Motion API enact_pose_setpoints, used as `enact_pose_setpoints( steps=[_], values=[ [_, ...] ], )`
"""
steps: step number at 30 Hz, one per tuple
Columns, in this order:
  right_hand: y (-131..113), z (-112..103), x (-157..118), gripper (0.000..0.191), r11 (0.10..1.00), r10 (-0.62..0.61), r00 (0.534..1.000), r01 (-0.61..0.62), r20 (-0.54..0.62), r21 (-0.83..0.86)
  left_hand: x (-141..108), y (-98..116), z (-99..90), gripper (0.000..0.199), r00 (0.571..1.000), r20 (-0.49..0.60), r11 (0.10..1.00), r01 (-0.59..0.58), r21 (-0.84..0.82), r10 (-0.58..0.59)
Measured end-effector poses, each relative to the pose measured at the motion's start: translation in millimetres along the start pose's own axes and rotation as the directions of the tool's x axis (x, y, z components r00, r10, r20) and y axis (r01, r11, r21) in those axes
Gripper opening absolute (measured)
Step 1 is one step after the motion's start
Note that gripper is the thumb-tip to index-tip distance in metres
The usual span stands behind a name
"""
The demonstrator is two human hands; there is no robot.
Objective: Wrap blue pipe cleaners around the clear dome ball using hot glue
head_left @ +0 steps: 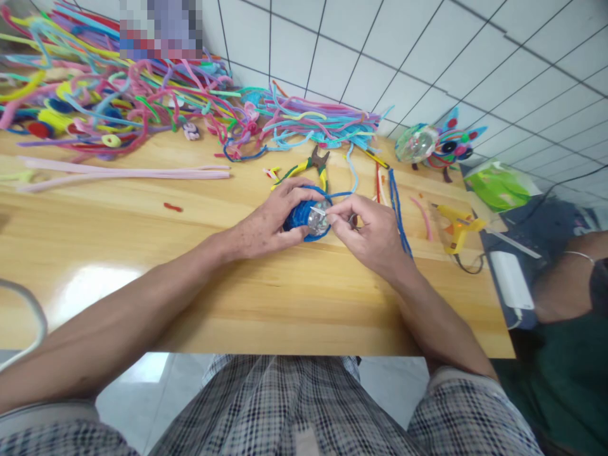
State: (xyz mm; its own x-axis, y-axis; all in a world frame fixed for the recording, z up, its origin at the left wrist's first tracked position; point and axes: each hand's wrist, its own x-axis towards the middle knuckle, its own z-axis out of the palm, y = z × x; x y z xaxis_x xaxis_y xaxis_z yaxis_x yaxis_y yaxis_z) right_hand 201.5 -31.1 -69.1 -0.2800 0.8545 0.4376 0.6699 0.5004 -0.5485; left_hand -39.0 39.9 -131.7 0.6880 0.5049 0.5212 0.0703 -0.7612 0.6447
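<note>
My left hand is wrapped around a clear plastic bottle piece coiled with blue pipe cleaner. Its clear end faces right, towards my right hand. The thumb and fingers of that hand pinch a thin, pale, pointed strip against the clear end; a small round edge shows under the fingers, too hidden to name. Just behind the bottle piece lie pliers with green and yellow handles. A light blue pipe cleaner runs from near the bottle piece back towards a bundle.
Loose pipe cleaners heap at the back left, beside a bundle. Pale pink stems lie left. A finished-looking pipe-cleaner animal, a yellow glue gun and a green packet stand right. Another person's arm is at far right.
</note>
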Motion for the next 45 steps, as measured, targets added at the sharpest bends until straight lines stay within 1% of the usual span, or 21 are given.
enact_pose_setpoints(
  steps=[4, 11, 18, 22, 25, 31, 36, 40, 42, 45],
  values=[
    [1.1, -0.4, 0.5, 0.014, 0.999, 0.031, 0.999, -0.031, 0.013, -0.008, 0.6, 1.0, -0.1, 0.050, 1.000, -0.002, 1.000, 0.016, -0.011, -0.016],
    [0.0, -0.3, 0.2, 0.015, 0.999, 0.037, 0.999, -0.037, 0.036, 0.008, 0.0, 0.5, -0.8, 0.051, 0.999, 0.023, 1.000, 0.023, 0.004, -0.023],
    [2.1, 1.7, 1.0, 0.012, 0.995, 0.078, 0.997, -0.077, -0.014, 0.060, -0.1, -0.7, 0.5, 0.051, 1.000, 0.007, 1.000, 0.016, -0.012, -0.016],
    [2.8, 1.8, 1.7, 0.012, 0.994, 0.092, 0.996, -0.093, 0.020, 0.060, 0.0, 0.0, 1.2, 0.050, 1.000, -0.001, 1.000, 0.002, -0.005, -0.002],
    [2.7, 2.6, 1.9, 0.012, 0.991, 0.101, 0.995, -0.103, 0.024, 0.091, 0.1, 0.4, 1.2, 0.050, 1.000, 0.003, 1.000, 0.007, -0.003, -0.007],
    [2.5, 3.5, 2.3, 0.009, 0.975, 0.169, 0.985, -0.171, 0.030, 0.142, 0.5, 0.0, 1.5, 0.051, 1.000, -0.004, 1.000, 0.022, -0.018, -0.022],
    [2.4, 2.2, 2.7, 0.009, 0.974, 0.173, 0.983, -0.180, 0.061, 0.136, 0.1, -0.2, 1.7, 0.050, 1.000, 0.000, 1.000, 0.007, -0.003, -0.007],
    [2.3, 3.3, 2.0, 0.007, 0.968, 0.180, 0.982, -0.187, 0.056, 0.168, 0.0, -0.3, 1.6, 0.050, 1.000, -0.004, 1.000, -0.009, 0.000, 0.009],
    [1.9, 4.3, 1.2, 0.007, 0.971, 0.165, 0.985, -0.172, 0.057, 0.167, 0.0, -0.4, 1.9, 0.049, 1.000, -0.009, 1.000, -0.011, -0.003, 0.011],
    [1.1, 5.9, 0.2, 0.010, 0.984, 0.110, 0.992, -0.118, 0.067, 0.137, 0.0, -0.6, 2.5, 0.049, 1.000, -0.005, 1.000, 0.000, -0.001, 0.000]
  ],
)
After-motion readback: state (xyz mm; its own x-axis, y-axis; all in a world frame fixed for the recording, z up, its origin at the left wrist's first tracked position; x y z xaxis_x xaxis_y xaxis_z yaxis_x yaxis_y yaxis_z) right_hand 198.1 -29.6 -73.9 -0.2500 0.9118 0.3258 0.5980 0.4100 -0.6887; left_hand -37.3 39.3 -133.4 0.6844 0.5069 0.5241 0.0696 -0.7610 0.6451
